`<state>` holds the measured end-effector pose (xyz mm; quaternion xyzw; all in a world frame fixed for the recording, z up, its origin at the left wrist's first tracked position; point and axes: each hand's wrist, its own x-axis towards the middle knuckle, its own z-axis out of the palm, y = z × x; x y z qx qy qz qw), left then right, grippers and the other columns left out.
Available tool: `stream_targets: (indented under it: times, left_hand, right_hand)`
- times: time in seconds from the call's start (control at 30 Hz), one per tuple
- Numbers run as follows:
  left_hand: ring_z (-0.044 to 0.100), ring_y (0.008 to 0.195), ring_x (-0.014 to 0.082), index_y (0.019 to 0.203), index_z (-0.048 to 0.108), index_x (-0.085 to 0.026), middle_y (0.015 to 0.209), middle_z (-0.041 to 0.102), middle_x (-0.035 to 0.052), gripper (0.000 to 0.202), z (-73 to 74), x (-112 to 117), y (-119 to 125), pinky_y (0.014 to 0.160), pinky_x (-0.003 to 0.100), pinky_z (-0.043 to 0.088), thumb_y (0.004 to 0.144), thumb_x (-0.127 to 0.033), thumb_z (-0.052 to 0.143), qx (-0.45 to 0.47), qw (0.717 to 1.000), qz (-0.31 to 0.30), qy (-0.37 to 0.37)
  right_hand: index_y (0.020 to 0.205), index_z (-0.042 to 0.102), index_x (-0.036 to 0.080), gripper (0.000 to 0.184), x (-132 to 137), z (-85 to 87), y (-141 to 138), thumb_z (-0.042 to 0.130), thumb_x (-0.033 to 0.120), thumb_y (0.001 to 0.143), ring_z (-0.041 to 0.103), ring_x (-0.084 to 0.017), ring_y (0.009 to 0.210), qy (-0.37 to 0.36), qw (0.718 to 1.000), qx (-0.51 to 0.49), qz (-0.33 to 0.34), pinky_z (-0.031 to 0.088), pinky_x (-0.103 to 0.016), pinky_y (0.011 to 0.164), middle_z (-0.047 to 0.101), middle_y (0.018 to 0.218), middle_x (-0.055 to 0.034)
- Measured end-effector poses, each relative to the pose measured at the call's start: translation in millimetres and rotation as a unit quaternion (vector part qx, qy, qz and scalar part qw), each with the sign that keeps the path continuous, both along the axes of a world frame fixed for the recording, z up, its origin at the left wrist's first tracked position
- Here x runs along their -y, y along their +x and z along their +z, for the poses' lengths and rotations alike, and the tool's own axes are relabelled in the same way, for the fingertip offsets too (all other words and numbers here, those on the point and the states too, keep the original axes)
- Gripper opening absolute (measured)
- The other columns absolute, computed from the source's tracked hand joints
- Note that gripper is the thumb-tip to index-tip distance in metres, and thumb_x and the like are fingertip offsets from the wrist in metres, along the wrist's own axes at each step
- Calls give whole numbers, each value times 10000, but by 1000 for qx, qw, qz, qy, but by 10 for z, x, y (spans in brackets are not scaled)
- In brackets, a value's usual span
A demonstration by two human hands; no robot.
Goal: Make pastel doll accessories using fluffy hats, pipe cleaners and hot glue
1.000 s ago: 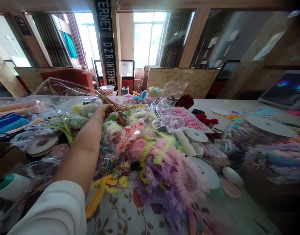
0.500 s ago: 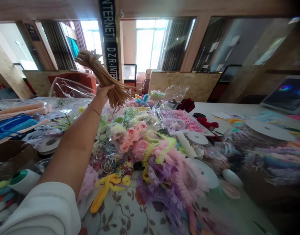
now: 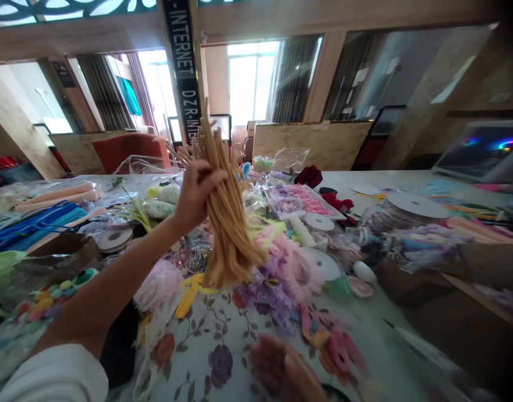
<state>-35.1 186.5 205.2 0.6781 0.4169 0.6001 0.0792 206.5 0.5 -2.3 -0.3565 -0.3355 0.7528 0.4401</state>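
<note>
Above the cluttered middle of the desk (image 3: 375, 177), close to upright, a bundle of tan fuzzy stems (image 3: 229, 220), grasped toward its upper part by the left hand (image 3: 197, 190), thumb laid across the front. Upper ends loose and uneven before the lettered pillar (image 3: 181, 56); lower ends fanned out, slanting a little to the right, in front of the pile of craft supplies (image 3: 277, 234). Impossible to tell whether touching anything beneath. Left forearm (image 3: 126, 279) stretched in from the lower left, white sleeve (image 3: 55, 374) pushed up. Close to the bottom edge, over the flowered cover (image 3: 220, 363), the right hand (image 3: 283, 365), blurred, palm turned upward, slack and unclenched.

To the left of the fanned ends, a yellow strip (image 3: 189, 298); to the right, purple ruffled trim (image 3: 275, 296), with pink ruffled trim (image 3: 302, 265) just beside it. Farther right, a white oval piece (image 3: 364, 272) near a pink disc (image 3: 360, 287), then a cardboard box (image 3: 461, 329). Over on the left, blue stems (image 3: 34, 218), peach stems (image 3: 67, 195) behind them, and a heap of coloured balls (image 3: 51, 298). Toward the back, a dark red rose (image 3: 308, 176) near a red piece (image 3: 337, 202); at far right, a screen (image 3: 482, 148) with coloured reflections. Past the desk, an orange-red seat (image 3: 130, 151) and a bright window (image 3: 252, 81).
</note>
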Motion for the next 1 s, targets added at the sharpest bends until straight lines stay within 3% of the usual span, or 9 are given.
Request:
stream_targets:
  times: [0.13, 0.33, 0.53, 0.6, 0.67, 0.77, 0.87, 0.93, 1.0]
  left_hand:
    - [566, 1093, 241, 952, 707, -343, 943, 639, 37, 150, -328, 557, 166, 1113, 442, 339, 832, -297, 629, -247, 952, -174, -46]
    - [590, 1125, 211, 1103, 658, -351, 1085, 688, 35, 275, -548, 1084, 523, 1131, 391, 364, 903, -226, 517, -354, 879, -318, -26]
    - [553, 1200, 162, 1262, 536, -266, 1194, 641, 28, 367, -660, 1250, 637, 1132, 362, 376, 927, -136, 458, -471, 823, -193, 251]
    - [514, 1243, 170, 1301, 496, -246, 1226, 616, 44, 405, -727, 1349, 594, 1129, 371, 370, 915, -125, 477, -444, 834, -158, 289]
    - [523, 1220, 201, 1260, 528, -209, 1185, 621, 82, 367, -801, 1483, 548, 1084, 395, 404, 897, -157, 509, -356, 901, -120, 215]
    - [594, 1070, 249, 1138, 607, -174, 1097, 645, 107, 362, -889, 1670, 539, 945, 417, 487, 821, -346, 638, -190, 966, -132, -117]
    - [638, 934, 242, 1040, 666, -176, 988, 679, 60, 461, -914, 1765, 615, 848, 378, 514, 667, -426, 768, -89, 847, -306, -425]
    - [639, 888, 223, 944, 689, -167, 898, 678, 26, 415, -902, 1792, 690, 812, 338, 508, 591, -346, 816, -12, 777, -381, -502]
    - [630, 867, 204, 873, 693, -161, 860, 669, 7, 361, -889, 1809, 763, 783, 306, 498, 550, -257, 825, 70, 756, -396, -516]
  right_hand:
    - [1119, 647, 243, 651, -112, 204, -25, 705, 678, 639, 538, -303, 1222, 55, 991, -105, -55, 399, -455, 1036, 621, 1252, -133]
    - [1322, 479, 242, 913, 1, 490, -161, 843, 545, 542, 570, -317, 1149, 152, 987, -12, -51, 461, -450, 941, 622, 1231, -129]
    - [939, 642, 150, 480, 151, 507, -379, 870, 340, 562, 656, -225, 744, 137, 989, 40, -30, 529, -340, 669, 711, 856, -83]
    - [849, 657, 144, 362, 182, 533, -363, 841, 349, 613, 657, -215, 732, 134, 989, 30, -53, 530, -322, 672, 701, 783, -67]
    - [805, 668, 144, 320, 197, 542, -308, 826, 365, 637, 657, -211, 718, 138, 987, 41, -76, 531, -312, 659, 696, 760, -65]
    - [813, 675, 150, 321, 201, 502, -236, 804, 400, 660, 657, -217, 686, 140, 983, 66, -99, 538, -327, 630, 697, 749, -69]
    - [870, 680, 165, 330, 211, 425, -238, 784, 401, 664, 661, -245, 743, 170, 976, 110, -82, 545, -373, 676, 705, 813, -77]
    - [835, 674, 171, 284, 223, 375, -256, 780, 349, 641, 645, -244, 754, 200, 966, 149, -62, 534, -368, 678, 692, 804, -63]
    - [753, 643, 172, 213, 234, 334, -261, 762, 289, 622, 611, -218, 693, 208, 963, 166, -41, 509, -335, 620, 651, 716, -32]
